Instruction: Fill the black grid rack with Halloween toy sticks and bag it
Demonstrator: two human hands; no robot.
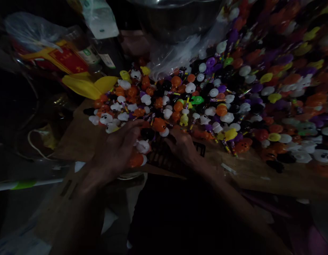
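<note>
Small plastic figures in orange, white, black, purple and yellow lie heaped in front of me; several have striped, beaded-looking sticks. My left hand reaches to the near edge of the heap, fingers stretched out beside a white figure and an orange one. My right hand rests over a dark slotted tray, its thumb and fingers apart near a white round piece. Neither hand plainly holds anything. Dim light hides some of the fingertips.
The heap spreads far right along the wooden table. Behind it are a clear plastic bag and a large metal bowl. Bottles, a red and yellow package and a yellow object stand at the back left.
</note>
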